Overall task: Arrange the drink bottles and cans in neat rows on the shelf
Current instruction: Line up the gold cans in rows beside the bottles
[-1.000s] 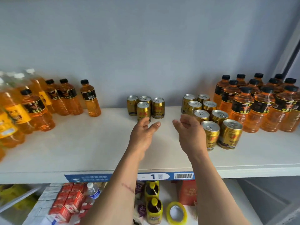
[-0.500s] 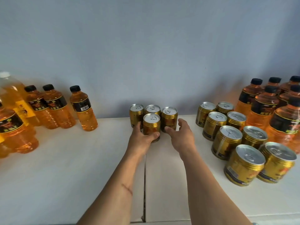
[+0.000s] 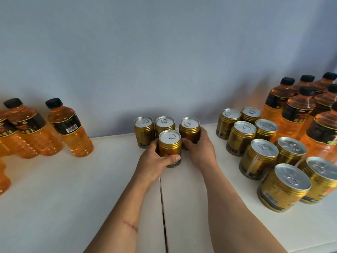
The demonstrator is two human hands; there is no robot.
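Several gold cans with silver tops stand in a small cluster at the middle back of the white shelf (image 3: 73, 198). My left hand (image 3: 155, 161) grips the front can (image 3: 170, 147) of that cluster, thumb across its lower front. My right hand (image 3: 200, 152) grips the rightmost can (image 3: 189, 130) from its right side. Two more cans (image 3: 144, 131) stand behind, untouched. A larger group of gold cans (image 3: 259, 157) stands in rows at the right.
Orange drink bottles with black caps (image 3: 70, 132) stand at the left, one set apart from the rest. More orange bottles (image 3: 295, 114) crowd the back right behind the cans. A seam (image 3: 163, 207) runs down the shelf between my forearms. A plain wall rises behind.
Both hands reached forward from the shelf's front to the middle cluster and closed on two cans. The camera moved closer and the shelf's front edge dropped out of view.
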